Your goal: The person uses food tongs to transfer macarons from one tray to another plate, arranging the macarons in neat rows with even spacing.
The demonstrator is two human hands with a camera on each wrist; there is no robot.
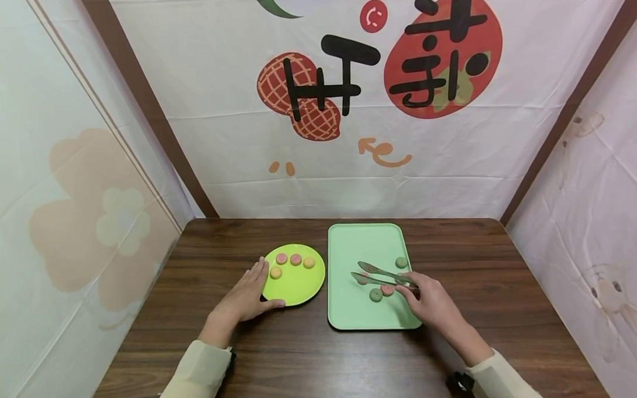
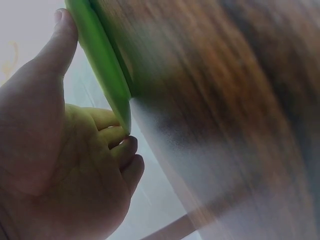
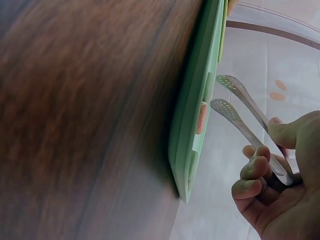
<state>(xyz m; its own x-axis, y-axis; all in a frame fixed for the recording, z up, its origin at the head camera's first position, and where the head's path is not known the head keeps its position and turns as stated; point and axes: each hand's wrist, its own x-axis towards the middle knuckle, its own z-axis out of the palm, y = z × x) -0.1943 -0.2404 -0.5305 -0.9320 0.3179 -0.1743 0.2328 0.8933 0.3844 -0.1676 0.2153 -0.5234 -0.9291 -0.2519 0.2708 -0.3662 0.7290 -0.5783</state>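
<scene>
My left hand (image 1: 244, 296) rests at the rim of a lime-green plate (image 1: 299, 291), fingers extended along its left side and thumb at the near edge. Several small macarons lie on this plate, among them a pink macaron (image 1: 296, 259) and a yellow macaron (image 1: 309, 262). My right hand (image 1: 431, 300) holds metal tongs (image 3: 245, 125) with perforated tips. The tips are spread above a mint-green tray (image 1: 364, 241), and in the head view a pink macaron (image 1: 363, 278) shows between them. Near it lie a red-pink macaron (image 1: 387, 289) and a green macaron (image 1: 375, 295).
Another green macaron (image 1: 401, 262) sits by the tray's right edge. Plate and tray stand side by side on a brown wood-grain table (image 1: 303, 363), a narrow gap between them. A printed white cloth (image 1: 216, 138) hangs behind the table, with more cloth at both sides.
</scene>
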